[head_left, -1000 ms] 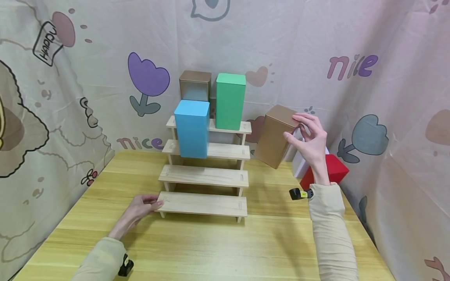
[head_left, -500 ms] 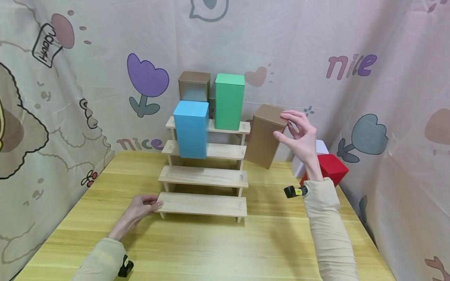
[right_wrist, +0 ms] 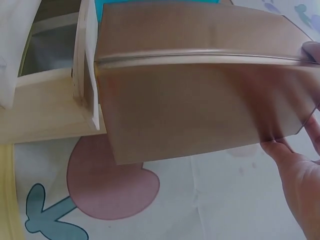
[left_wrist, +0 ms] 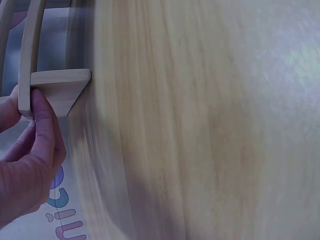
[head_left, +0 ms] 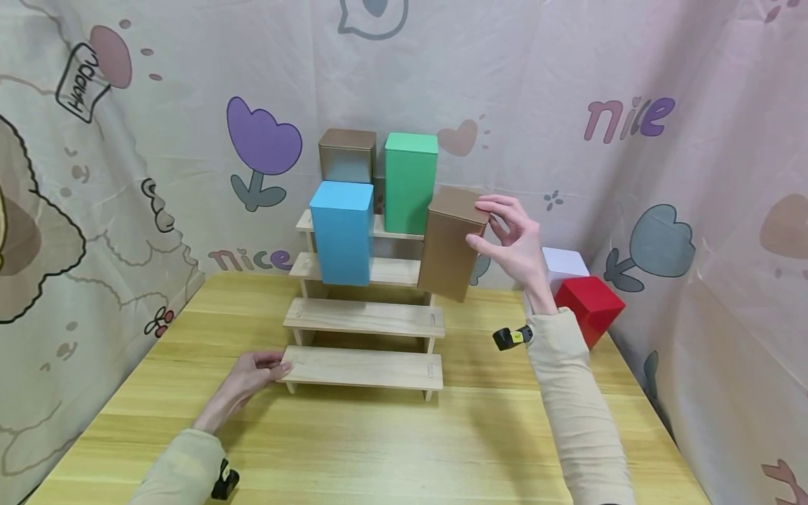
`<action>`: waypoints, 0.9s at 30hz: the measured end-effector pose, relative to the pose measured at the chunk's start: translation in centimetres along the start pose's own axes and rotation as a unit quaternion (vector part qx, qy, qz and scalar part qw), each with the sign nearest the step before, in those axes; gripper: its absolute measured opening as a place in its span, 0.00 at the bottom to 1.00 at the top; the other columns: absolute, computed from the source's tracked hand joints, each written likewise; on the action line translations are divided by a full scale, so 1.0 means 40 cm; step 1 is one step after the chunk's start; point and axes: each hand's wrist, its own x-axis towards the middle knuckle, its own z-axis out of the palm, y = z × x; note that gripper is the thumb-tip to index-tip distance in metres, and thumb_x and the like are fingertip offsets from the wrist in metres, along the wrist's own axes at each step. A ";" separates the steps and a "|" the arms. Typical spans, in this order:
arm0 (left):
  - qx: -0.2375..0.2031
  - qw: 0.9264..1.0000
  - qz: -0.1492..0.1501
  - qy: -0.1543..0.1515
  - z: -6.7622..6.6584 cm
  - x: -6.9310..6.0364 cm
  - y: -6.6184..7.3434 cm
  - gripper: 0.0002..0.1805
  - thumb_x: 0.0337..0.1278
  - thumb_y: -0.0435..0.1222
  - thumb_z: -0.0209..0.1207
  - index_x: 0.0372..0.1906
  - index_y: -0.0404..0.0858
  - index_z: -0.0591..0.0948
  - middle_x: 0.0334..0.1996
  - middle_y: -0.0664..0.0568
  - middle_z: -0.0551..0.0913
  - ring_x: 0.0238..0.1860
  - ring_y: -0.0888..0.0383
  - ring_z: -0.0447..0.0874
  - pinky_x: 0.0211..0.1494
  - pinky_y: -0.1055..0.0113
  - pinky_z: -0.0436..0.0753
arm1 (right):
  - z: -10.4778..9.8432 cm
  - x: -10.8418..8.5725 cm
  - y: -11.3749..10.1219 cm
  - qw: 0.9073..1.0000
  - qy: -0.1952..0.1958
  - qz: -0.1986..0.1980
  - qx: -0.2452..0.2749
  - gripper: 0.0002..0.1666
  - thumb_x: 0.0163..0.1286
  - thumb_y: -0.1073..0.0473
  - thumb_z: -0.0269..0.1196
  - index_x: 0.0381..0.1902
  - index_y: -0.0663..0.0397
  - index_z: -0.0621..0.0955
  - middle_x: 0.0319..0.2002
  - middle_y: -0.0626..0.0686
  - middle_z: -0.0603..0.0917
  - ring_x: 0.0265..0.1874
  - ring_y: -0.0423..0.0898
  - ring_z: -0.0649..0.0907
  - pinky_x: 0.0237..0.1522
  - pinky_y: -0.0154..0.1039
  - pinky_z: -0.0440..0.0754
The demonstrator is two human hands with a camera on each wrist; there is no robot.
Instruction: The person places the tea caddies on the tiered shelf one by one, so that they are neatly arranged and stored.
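A tall brown box (head_left: 449, 249) hangs slightly tilted from my right hand (head_left: 513, 242), which grips it near its top between thumb and fingers. It covers the right end of the second shelf from the top of a wooden tiered stand (head_left: 362, 368). In the right wrist view the brown box (right_wrist: 200, 105) fills much of the picture beside the stand. My left hand (head_left: 249, 379) pinches the left end of the stand's lowest shelf, as the left wrist view shows with the hand (left_wrist: 32, 160). A blue box (head_left: 344, 235) stands upright on the second shelf's left part.
On the top shelf stand a green box (head_left: 410, 184) and, partly hidden behind the blue one, another brown box (head_left: 347, 154). A red box (head_left: 590, 308) and a white box (head_left: 564, 263) are on the table (head_left: 379, 449) at the right. A printed cloth (head_left: 517, 84) hangs behind.
My right hand has carried the brown box leftward from beside the stand to in front of its right end, and the box has become more upright. The left hand stays on the lowest shelf.
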 end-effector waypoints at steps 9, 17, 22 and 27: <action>-0.002 1.000 0.005 -0.003 -0.002 0.001 -0.002 0.29 0.68 0.33 0.60 0.63 0.15 0.68 0.46 0.42 0.85 0.40 0.65 0.82 0.47 0.70 0.87 | 0.037 0.021 0.021 1.000 -0.019 0.004 0.018 0.29 0.53 0.77 0.73 0.55 0.66 0.83 0.57 0.48 0.79 0.58 0.43 0.80 0.68 0.31 0.76; -0.006 1.000 0.006 -0.001 -0.001 0.000 -0.002 0.29 0.67 0.34 0.61 0.62 0.14 0.69 0.44 0.45 0.85 0.39 0.65 0.82 0.45 0.71 0.87 | 0.070 0.037 0.036 0.999 -0.035 0.016 0.037 0.30 0.53 0.79 0.70 0.56 0.73 0.80 0.57 0.47 0.79 0.60 0.40 0.79 0.70 0.31 0.74; 0.000 1.000 0.003 0.004 0.002 -0.002 0.002 0.28 0.68 0.32 0.60 0.62 0.15 0.69 0.47 0.39 0.85 0.40 0.64 0.82 0.46 0.69 0.87 | 0.088 0.042 0.046 0.997 -0.045 0.015 0.053 0.30 0.53 0.81 0.69 0.56 0.77 0.78 0.57 0.49 0.78 0.60 0.41 0.79 0.71 0.33 0.73; 0.003 1.000 0.001 0.006 0.001 -0.001 0.003 0.28 0.68 0.33 0.60 0.63 0.15 0.69 0.47 0.40 0.85 0.40 0.64 0.82 0.46 0.68 0.87 | 0.101 0.045 0.054 0.997 -0.048 0.017 0.060 0.30 0.53 0.80 0.69 0.57 0.77 0.78 0.57 0.49 0.78 0.60 0.41 0.79 0.72 0.34 0.72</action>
